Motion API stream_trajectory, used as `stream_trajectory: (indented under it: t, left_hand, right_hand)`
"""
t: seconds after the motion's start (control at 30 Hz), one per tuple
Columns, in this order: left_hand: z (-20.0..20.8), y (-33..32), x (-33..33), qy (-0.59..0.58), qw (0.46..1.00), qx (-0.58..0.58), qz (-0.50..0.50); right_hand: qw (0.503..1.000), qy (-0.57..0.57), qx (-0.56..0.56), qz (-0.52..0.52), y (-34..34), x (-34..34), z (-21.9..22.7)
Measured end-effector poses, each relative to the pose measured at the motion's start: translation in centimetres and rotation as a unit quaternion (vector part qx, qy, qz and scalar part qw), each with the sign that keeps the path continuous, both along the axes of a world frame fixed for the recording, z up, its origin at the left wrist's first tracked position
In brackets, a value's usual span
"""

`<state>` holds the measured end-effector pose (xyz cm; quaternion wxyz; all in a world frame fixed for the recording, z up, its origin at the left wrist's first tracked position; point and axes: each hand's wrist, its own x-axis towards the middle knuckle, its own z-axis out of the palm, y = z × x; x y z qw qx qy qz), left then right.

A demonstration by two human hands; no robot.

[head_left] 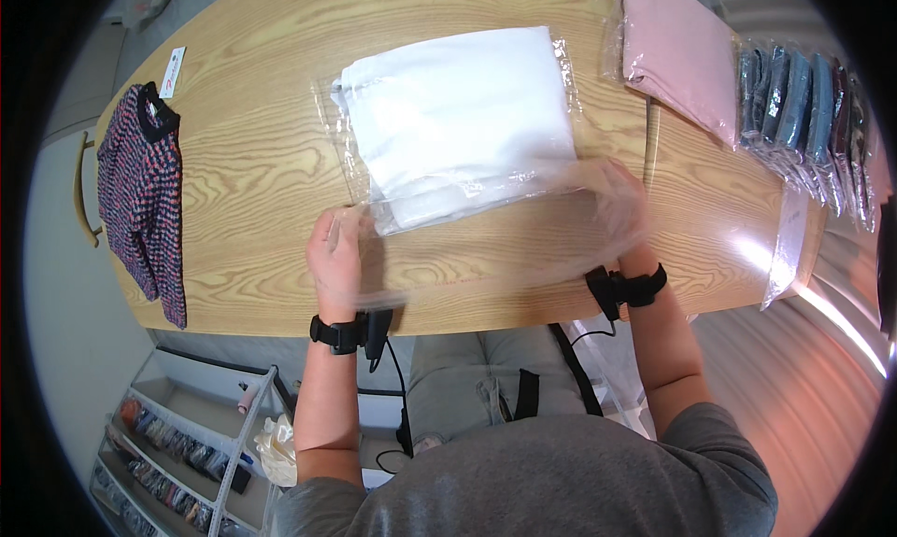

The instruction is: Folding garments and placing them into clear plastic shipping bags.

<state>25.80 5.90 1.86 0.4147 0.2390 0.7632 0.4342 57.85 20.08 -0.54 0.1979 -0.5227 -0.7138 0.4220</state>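
A folded white garment [462,107] lies inside a clear plastic bag [486,177] on the wooden table in front of me. The bag's loose near end reaches past the garment toward me, slightly lifted and blurred. My left hand [334,257] pinches the bag's left side, close to the garment's near left corner. On the other side, my right hand [621,210] is closed on the bag's right side, partly covered by the film. Both wrists wear black straps with small black devices.
A patterned knit garment [140,196] lies at the table's left end, beside a white card [172,72]. At the right are a bagged pink garment [677,51], a row of bagged folded garments [794,103] and a flat clear bag [787,247]. A shelf rack [220,434] stands lower left.
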Motion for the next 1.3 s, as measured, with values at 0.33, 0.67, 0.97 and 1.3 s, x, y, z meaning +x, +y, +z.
stream_trajectory:
  t: [0.33,0.67,0.97,1.3]
  left_hand:
    - [-0.5,-0.6,0.3,-0.063,0.992,0.081,0.071]
    - [-0.7,1.8,-0.5,0.017,0.999,-0.024,0.038]
    - [-1.3,2.5,-0.2,0.187,0.976,-0.106,0.006]
    - [1.5,3.3,0.5,0.397,0.917,0.018,-0.002]
  right_hand:
    - [0.997,-0.009,0.068,-0.038,-0.1,-1.4,0.9]
    - [0.967,0.056,-0.128,-0.213,0.2,-3.0,0.3]
    - [0.965,-0.040,0.255,-0.055,-2.3,-7.3,3.2]
    - [0.943,-0.231,0.238,0.027,0.3,-13.2,1.1]
